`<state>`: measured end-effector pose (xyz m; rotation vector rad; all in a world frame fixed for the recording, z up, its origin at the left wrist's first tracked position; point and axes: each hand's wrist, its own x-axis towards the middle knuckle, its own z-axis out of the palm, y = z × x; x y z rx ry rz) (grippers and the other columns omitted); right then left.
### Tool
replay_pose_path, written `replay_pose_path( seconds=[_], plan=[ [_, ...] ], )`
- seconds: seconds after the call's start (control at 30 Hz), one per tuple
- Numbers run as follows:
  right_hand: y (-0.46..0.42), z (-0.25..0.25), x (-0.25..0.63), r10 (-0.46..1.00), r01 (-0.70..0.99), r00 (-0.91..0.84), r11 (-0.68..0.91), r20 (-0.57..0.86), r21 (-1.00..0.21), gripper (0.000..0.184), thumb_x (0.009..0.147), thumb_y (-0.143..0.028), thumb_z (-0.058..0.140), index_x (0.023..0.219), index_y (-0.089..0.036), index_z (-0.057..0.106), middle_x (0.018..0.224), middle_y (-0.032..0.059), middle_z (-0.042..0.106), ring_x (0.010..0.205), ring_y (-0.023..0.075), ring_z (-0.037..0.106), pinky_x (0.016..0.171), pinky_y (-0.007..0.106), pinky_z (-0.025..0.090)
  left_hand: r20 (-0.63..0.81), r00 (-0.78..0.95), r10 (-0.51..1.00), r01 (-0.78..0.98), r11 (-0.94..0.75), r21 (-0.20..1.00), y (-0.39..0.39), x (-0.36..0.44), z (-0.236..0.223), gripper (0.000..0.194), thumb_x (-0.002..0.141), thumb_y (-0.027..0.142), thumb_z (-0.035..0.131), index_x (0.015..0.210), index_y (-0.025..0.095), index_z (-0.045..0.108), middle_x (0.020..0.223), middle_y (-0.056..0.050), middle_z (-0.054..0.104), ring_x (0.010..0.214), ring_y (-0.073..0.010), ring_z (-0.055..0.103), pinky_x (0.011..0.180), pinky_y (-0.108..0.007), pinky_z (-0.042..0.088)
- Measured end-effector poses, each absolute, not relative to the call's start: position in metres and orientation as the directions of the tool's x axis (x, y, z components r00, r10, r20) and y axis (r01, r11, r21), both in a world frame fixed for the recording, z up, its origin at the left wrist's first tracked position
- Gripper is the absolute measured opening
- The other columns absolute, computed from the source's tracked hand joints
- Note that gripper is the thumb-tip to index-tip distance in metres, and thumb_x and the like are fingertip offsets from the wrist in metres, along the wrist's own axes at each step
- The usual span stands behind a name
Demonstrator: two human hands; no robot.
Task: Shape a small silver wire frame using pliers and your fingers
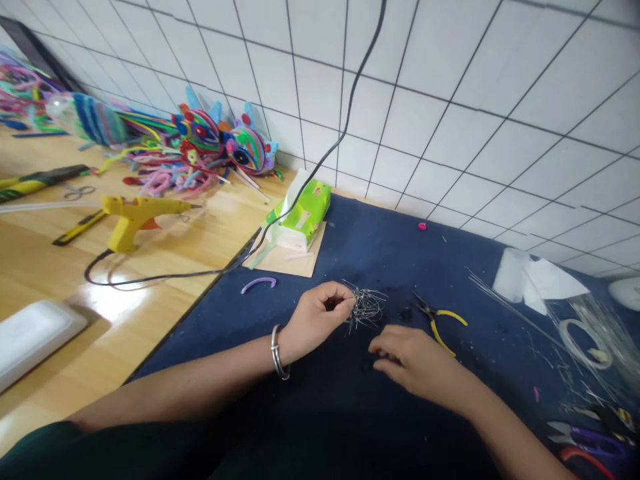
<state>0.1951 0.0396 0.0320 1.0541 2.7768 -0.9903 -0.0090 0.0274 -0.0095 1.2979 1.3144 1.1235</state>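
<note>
My left hand (320, 313), with a silver bangle at its wrist, pinches the left edge of a tangled ball of thin metal wire (367, 305) above the dark blue cloth (320, 420). Just below and right of the tangle, my right hand (405, 357) hovers with its fingers curled and a gap between thumb and forefinger; nothing shows between them. Beyond the right hand lie pliers with yellow handles (440, 322), their jaws pointing up and left.
A yellow glue gun (135, 217) rests on the wooden table at left, its black cord (170, 275) crossing a green tissue pack (305, 217). Colourful pipe-cleaner figures (200, 143) line the wall. Loose wires (515, 313), a wire coil (585, 343) and purple-handled scissors (595, 440) lie at right.
</note>
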Motion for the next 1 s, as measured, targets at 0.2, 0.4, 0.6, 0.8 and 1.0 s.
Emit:
replay_pose_path(
  seconds=[0.2,0.4,0.6,0.8,1.0],
  plan=[
    [0.024,0.006,0.201,0.562,0.583,-0.797,0.618,-0.222,-0.527,0.027,0.078,-0.019,0.060,0.103,-0.026,0.055,0.091,0.0006,0.053,0.086,0.0133,0.052,0.075,0.024,0.042,-0.037,0.033,0.999,0.134,0.032,0.990,0.027,-0.008,-0.009,0.011,0.079,0.022,0.054,0.074,0.012,0.054,0.062,0.002,0.049,0.054,-0.0065,0.042,0.052,-0.018,0.035],
    [0.024,-0.004,0.199,0.558,0.552,-0.814,0.653,-0.162,-0.519,0.007,0.084,-0.019,0.051,0.087,-0.021,0.057,0.084,0.0007,0.053,0.081,0.0123,0.051,0.072,0.024,0.042,-0.032,0.040,0.999,0.137,0.026,0.990,0.026,-0.007,-0.009,0.009,0.078,0.020,0.055,0.073,0.012,0.055,0.062,0.003,0.049,0.055,-0.0063,0.043,0.052,-0.018,0.036],
    [0.016,-0.004,0.196,0.543,0.557,-0.824,0.724,-0.162,-0.406,0.010,0.085,-0.014,0.044,0.081,-0.017,0.053,0.083,0.0045,0.054,0.077,0.0157,0.049,0.069,0.029,0.041,-0.034,0.061,0.998,0.152,0.025,0.988,0.027,-0.006,-0.009,0.009,0.079,0.020,0.054,0.073,0.012,0.055,0.061,0.002,0.048,0.055,-0.0068,0.043,0.053,-0.018,0.036],
    [0.029,0.020,0.198,0.715,0.599,-0.698,0.552,-0.040,-0.580,0.010,0.086,-0.012,0.042,0.078,-0.019,0.045,0.076,-0.0006,0.052,0.068,0.0109,0.048,0.063,0.024,0.039,0.007,0.084,0.996,0.157,-0.020,0.987,0.027,-0.006,-0.007,0.009,0.078,0.018,0.053,0.072,0.012,0.056,0.064,0.002,0.049,0.057,-0.0074,0.043,0.056,-0.020,0.037],
    [0.050,0.031,0.180,0.768,0.656,-0.625,0.614,0.140,-0.439,0.013,0.088,-0.016,0.039,0.080,-0.018,0.049,0.077,0.0012,0.052,0.070,0.0128,0.050,0.066,0.027,0.040,-0.037,0.093,0.995,0.130,0.025,0.991,0.027,-0.004,-0.006,0.010,0.078,0.020,0.054,0.073,0.012,0.056,0.061,0.002,0.050,0.055,-0.0077,0.044,0.054,-0.020,0.037]
  ],
)
